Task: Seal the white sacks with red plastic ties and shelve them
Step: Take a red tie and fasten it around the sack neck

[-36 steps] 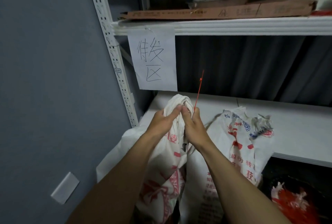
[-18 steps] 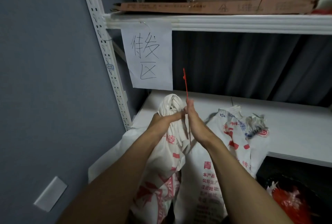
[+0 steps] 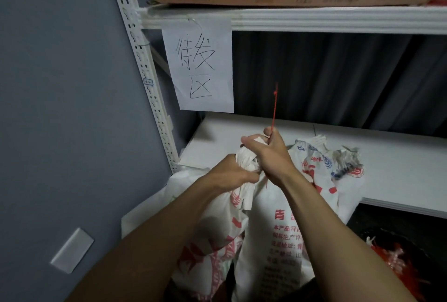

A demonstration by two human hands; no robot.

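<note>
Shifting grip: left hand (image 3: 232,177) now lower, fingers curled round bunched neck of white woven sack with red print (image 3: 217,224); right hand (image 3: 271,156) now over neck top, pinching thin red plastic tie (image 3: 274,108), upright. Tie seemingly not yet looped; sack unshelved, near left of white lower shelf board (image 3: 387,168).

Two sacks (image 3: 217,219) (image 3: 280,236) (perhaps three), one tie (image 3: 274,110)

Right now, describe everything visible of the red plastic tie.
The red plastic tie is a thin, stiff-looking strip that stands almost upright, with a small knob near its top. Its lower end is pinched by the right hand just above the bunched neck of the white sack, which the left hand grips. Below the fingers it is hidden; whether it loops the neck cannot be seen.
</note>
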